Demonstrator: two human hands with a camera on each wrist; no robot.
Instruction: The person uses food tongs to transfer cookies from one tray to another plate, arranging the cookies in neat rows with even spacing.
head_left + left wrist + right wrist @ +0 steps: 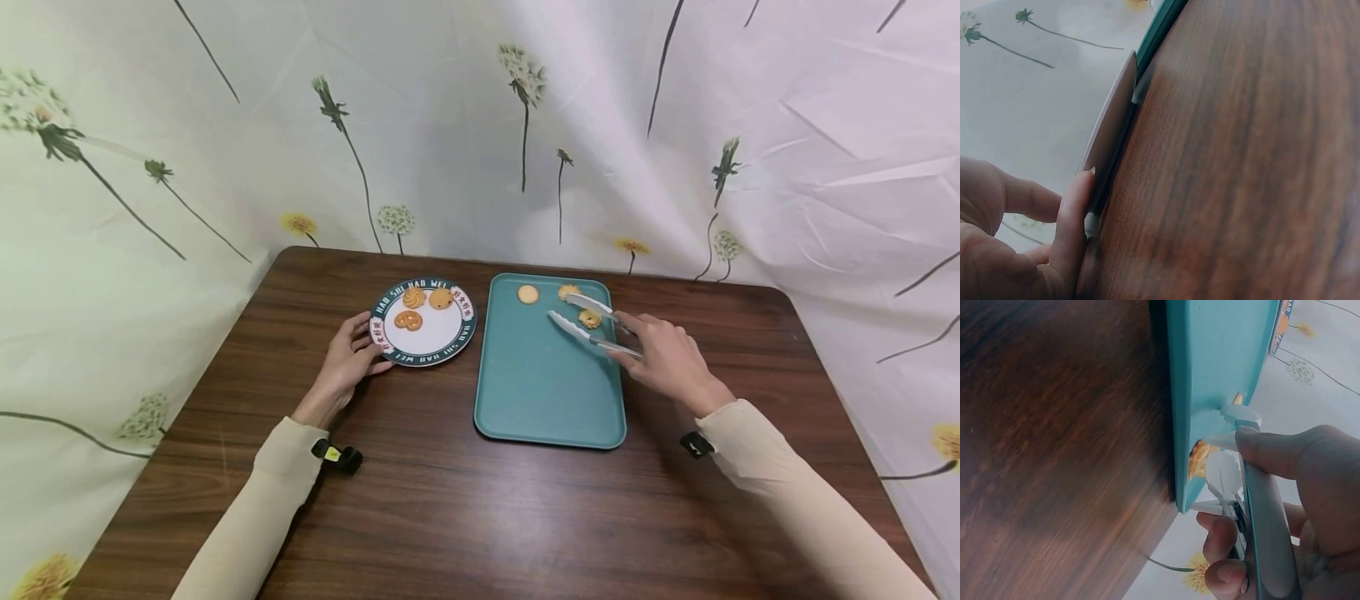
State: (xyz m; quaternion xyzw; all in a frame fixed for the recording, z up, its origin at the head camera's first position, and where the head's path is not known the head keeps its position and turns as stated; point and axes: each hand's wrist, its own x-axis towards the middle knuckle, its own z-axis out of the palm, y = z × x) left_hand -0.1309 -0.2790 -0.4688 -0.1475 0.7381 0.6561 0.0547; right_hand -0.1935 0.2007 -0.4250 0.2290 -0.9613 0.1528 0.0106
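My left hand (347, 360) holds the left rim of a round plate (429, 354) with a dark patterned border. On the plate are a swirled cookie (413, 297), a round cookie with dark bits (441, 298) and a pretzel-shaped cookie (408, 320). In the left wrist view the thumb and fingers (1072, 219) meet the plate's edge. My right hand (667, 357) grips metal tongs (573, 327) with their tips spread over a teal tray (547, 392). Between the tips lies a flower-shaped cookie (590, 319) with a dark centre; whether they touch it, I cannot tell.
Along the tray's far side are a plain round cookie (528, 294) and another cookie (568, 292) beside the upper tong tip. Plate and tray stand on a dark wooden table (420, 517). A flower-printed cloth (450, 125) hangs behind.
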